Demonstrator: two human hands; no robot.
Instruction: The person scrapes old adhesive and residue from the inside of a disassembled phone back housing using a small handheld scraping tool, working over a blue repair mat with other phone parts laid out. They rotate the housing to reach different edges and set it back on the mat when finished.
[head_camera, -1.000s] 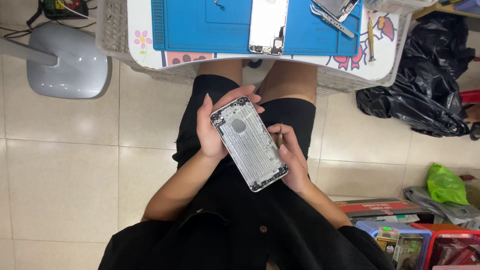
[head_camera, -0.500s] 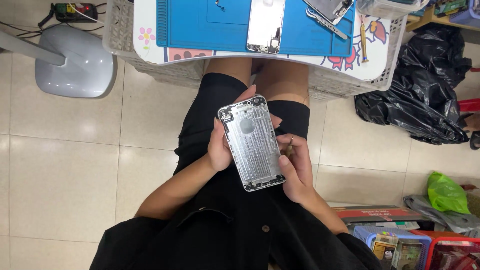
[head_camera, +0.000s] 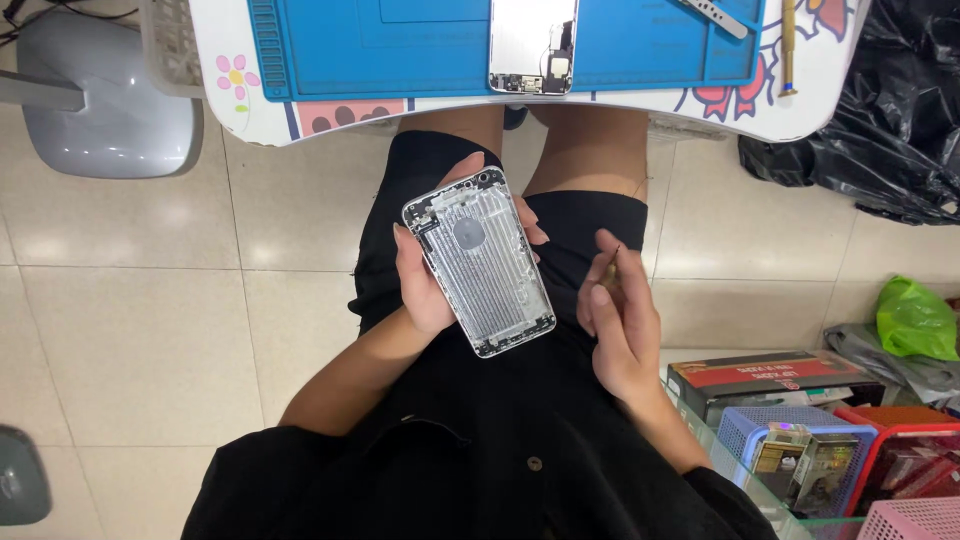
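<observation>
Far left, on the pale tiled floor (head_camera: 130, 300): a grey rounded plastic base (head_camera: 110, 110). Above the lap: a white table edge (head_camera: 250, 110) carrying a blue rubber work mat (head_camera: 400, 45), with a white flat phone screen panel (head_camera: 530, 45) lying on the mat. Centre: left hand (head_camera: 425, 285) clamped around a silver, gutted metal phone housing (head_camera: 478, 260), open side up, tilted, held over the black-clothed lap. Just right, apart from the housing: right hand (head_camera: 620, 320), fingers loosely curled, pinching a thin dark pointed tool (head_camera: 612, 258). Further right: a black plastic bag (head_camera: 880, 130), a green bag (head_camera: 915, 320), coloured baskets (head_camera: 800, 450).
</observation>
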